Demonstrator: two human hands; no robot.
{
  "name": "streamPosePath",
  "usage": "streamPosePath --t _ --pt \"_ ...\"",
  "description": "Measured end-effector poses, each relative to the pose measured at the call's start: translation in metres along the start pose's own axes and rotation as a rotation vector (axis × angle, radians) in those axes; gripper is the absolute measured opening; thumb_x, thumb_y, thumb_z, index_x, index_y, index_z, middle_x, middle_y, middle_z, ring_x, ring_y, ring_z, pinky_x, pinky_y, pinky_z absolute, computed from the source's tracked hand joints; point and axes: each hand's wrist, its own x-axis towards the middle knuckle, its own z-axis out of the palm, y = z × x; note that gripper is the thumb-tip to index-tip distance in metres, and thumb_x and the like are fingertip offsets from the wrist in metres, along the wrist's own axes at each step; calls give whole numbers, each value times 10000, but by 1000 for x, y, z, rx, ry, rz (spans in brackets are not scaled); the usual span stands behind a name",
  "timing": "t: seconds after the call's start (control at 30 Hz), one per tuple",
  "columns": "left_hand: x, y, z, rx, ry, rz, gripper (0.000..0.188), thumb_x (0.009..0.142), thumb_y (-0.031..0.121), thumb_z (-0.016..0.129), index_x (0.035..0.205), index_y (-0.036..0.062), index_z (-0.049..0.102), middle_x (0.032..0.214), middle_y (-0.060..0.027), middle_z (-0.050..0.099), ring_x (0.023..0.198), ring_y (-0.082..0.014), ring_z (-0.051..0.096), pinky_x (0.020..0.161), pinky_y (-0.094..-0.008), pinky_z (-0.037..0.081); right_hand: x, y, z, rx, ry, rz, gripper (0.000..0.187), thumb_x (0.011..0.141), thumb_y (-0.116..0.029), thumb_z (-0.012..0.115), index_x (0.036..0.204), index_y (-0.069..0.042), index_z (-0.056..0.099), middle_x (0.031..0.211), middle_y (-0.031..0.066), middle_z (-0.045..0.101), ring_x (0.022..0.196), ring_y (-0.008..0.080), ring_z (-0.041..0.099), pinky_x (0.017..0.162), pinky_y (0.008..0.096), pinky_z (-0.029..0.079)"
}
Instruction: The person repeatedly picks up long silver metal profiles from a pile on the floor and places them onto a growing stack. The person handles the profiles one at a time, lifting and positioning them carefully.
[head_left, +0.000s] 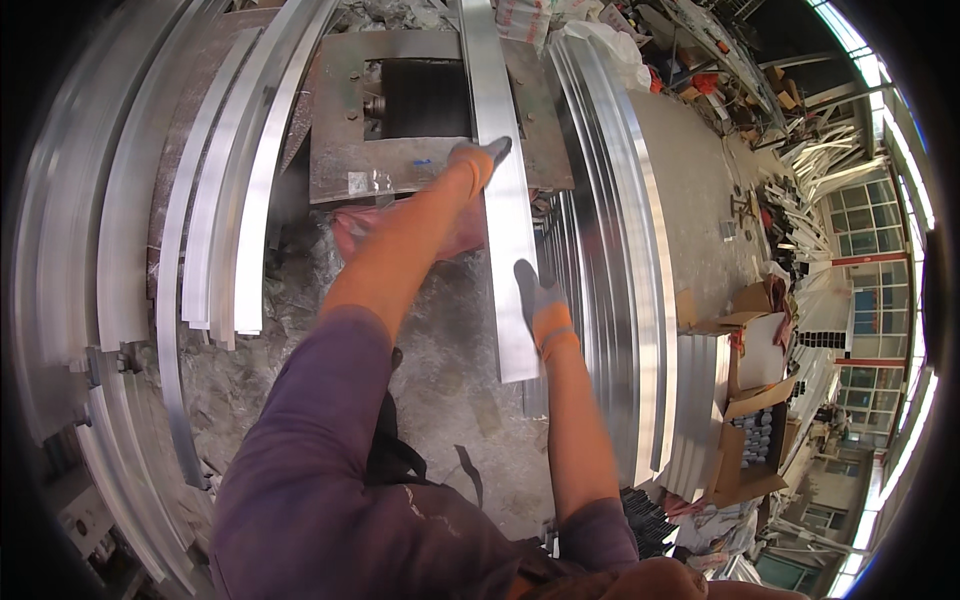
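A long, flat silver metal profile (512,230) runs from the top of the head view down to the middle, its near end bare. My left hand (478,167), in a grey and orange work glove, grips its left edge farther out, the thumb lying over the top face. Closer to me, my right hand (545,305), gloved the same way, holds the right edge near the end; its thumb rests on the face and its other fingers are partly hidden. Beneath the profile's far part is a metal machine table (335,125) with a dark square opening (425,98).
Long metal profiles (215,210) are stacked at the left, and another stack (625,270) stands close by my right hand. Beyond it are cardboard boxes (755,440), one holding small grey parts. A pink-red bag (460,235) lies under the machine table, above a littered floor (450,400).
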Motion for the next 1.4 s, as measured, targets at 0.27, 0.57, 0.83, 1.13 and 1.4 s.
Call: streamPosePath --t 0.27,0.57,0.83,1.13,1.4 --pt "-68 46 29 88 56 -166 854 779 625 747 1301 -39 622 1292 -255 648 1176 -388 646 997 -458 490 35 24 -15 -223 -19 -36 830 947 -622 581 1333 110 536 1239 279 656 1160 398 630 975 409 488" --pt "-213 -126 63 577 14 99 897 843 749 570 1339 2 618 1334 -223 636 1260 -392 590 1040 -429 452 -124 176 -56 -125 -36 -13 703 937 -579 621 1357 -15 609 1274 259 660 1232 404 609 1025 428 469" --pt "-376 -295 100 376 -256 -165 812 804 682 715 1104 -70 659 987 -194 718 822 -309 729 654 -411 595 -308 373 -82 71 77 140 586 925 -488 699 1245 3 685 1104 151 741 1000 201 675 888 343 524" --pt "-525 -423 123 442 -529 -379 889 791 751 684 1206 -34 640 1042 -167 724 881 -276 728 713 -421 588 -491 508 -118 126 98 255 514 955 -450 647 1189 3 710 1045 152 756 939 204 695 836 357 546" --pt "-532 -431 78 -102 -562 -394 680 898 622 664 1207 16 640 1093 -135 693 962 -261 703 882 -398 576 -659 513 -152 30 79 329 521 934 -466 659 1138 9 728 998 161 763 913 215 712 810 356 548"
